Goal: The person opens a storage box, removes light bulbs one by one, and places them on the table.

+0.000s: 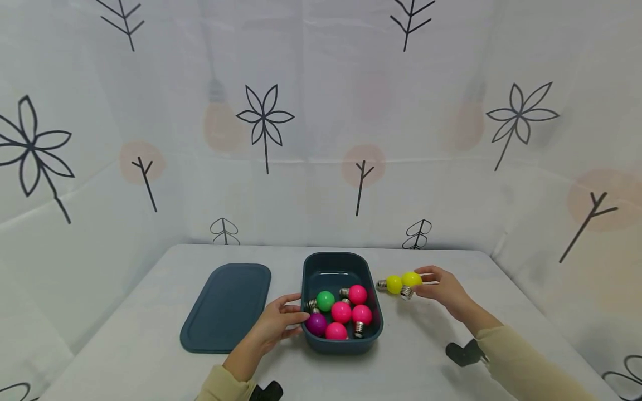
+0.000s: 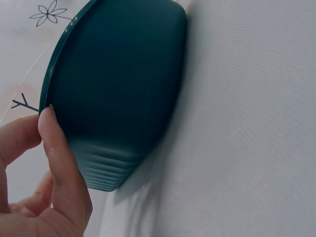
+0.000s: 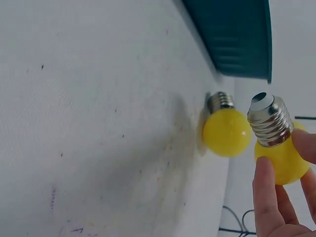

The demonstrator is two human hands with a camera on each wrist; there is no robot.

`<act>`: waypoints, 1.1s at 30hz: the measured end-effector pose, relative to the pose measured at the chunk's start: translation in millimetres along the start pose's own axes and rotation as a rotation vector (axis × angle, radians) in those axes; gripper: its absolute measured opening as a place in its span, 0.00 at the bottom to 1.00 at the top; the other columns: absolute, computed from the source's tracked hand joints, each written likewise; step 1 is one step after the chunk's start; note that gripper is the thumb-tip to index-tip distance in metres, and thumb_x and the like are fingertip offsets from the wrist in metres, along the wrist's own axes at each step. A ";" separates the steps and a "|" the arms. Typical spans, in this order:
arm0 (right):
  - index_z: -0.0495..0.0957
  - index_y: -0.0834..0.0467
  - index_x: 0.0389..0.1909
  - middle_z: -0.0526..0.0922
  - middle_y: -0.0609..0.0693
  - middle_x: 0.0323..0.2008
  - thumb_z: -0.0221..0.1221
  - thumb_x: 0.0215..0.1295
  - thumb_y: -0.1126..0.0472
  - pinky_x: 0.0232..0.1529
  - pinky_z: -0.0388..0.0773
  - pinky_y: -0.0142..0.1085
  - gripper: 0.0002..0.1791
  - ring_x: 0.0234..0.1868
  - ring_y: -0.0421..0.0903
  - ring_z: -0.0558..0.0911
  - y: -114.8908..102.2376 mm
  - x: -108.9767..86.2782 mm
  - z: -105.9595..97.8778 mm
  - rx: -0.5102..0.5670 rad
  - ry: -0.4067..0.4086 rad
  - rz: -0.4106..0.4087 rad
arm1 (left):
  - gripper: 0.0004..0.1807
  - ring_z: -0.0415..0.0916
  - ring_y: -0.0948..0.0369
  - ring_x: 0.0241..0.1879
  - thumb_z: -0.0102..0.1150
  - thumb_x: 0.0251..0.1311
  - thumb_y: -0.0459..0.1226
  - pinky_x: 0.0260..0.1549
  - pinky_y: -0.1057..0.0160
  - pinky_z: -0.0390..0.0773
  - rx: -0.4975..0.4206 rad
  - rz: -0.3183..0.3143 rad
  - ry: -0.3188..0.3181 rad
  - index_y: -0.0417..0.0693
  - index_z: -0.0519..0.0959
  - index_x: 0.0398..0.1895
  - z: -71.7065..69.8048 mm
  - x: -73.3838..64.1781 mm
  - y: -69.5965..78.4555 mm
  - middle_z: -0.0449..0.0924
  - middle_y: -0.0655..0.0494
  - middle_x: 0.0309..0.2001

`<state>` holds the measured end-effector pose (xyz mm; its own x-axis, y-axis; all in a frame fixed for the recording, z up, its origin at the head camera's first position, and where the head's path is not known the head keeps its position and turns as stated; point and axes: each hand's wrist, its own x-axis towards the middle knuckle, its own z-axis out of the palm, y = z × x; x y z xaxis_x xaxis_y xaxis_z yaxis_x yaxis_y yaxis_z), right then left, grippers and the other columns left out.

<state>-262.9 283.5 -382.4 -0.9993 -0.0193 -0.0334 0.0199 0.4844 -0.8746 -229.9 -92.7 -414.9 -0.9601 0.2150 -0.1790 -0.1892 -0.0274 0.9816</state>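
Observation:
My right hand [image 1: 446, 289] pinches a yellow light bulb [image 1: 411, 278] between thumb and fingers, right of the container. Its silver screw base points away from the palm in the right wrist view. A second yellow light bulb [image 3: 227, 132] lies on the table just beyond it. At the dark teal container [image 1: 346, 348], my left hand [image 1: 275, 324] grips the left rim with thumb and fingertips. Inside the container are a green bulb [image 1: 325, 301], a purple bulb [image 1: 316, 324] and several pink bulbs [image 1: 341, 312], gathered toward the near end.
A flat dark teal lid or tray [image 1: 228, 309] lies left of the container on the white table [image 1: 135, 326]. Behind the table hangs a white curtain [image 1: 311, 195] printed with plants. Dark wrist mounts [image 1: 463, 353] sit by both sleeves.

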 end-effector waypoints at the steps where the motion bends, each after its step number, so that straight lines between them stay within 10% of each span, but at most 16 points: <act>1: 0.62 0.70 0.59 0.63 0.73 0.56 0.63 0.57 0.65 0.45 0.78 0.42 0.31 0.47 0.58 0.76 1.5 0.5 -0.8 0.006 0.004 0.005 | 0.36 0.74 0.61 0.33 0.66 0.52 0.31 0.33 0.61 0.81 0.000 0.000 0.000 0.38 0.62 0.65 0.1 -0.5 0.2 0.70 0.48 0.42; 33: 0.59 0.71 0.61 0.59 0.73 0.57 0.62 0.58 0.69 0.41 0.80 0.38 0.32 0.40 0.50 0.78 42.6 24.4 6.6 0.152 0.048 0.196 | 0.36 0.75 0.60 0.33 0.67 0.51 0.32 0.34 0.62 0.81 -0.001 -0.008 0.020 0.39 0.64 0.64 -0.4 1.7 -1.0 0.71 0.46 0.43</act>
<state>-286.3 297.9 -423.7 -0.9763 0.1052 -0.1894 0.2141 0.3375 -0.9166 -231.4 -92.7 -416.2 -0.9625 0.1953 -0.1882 -0.1970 -0.0263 0.9801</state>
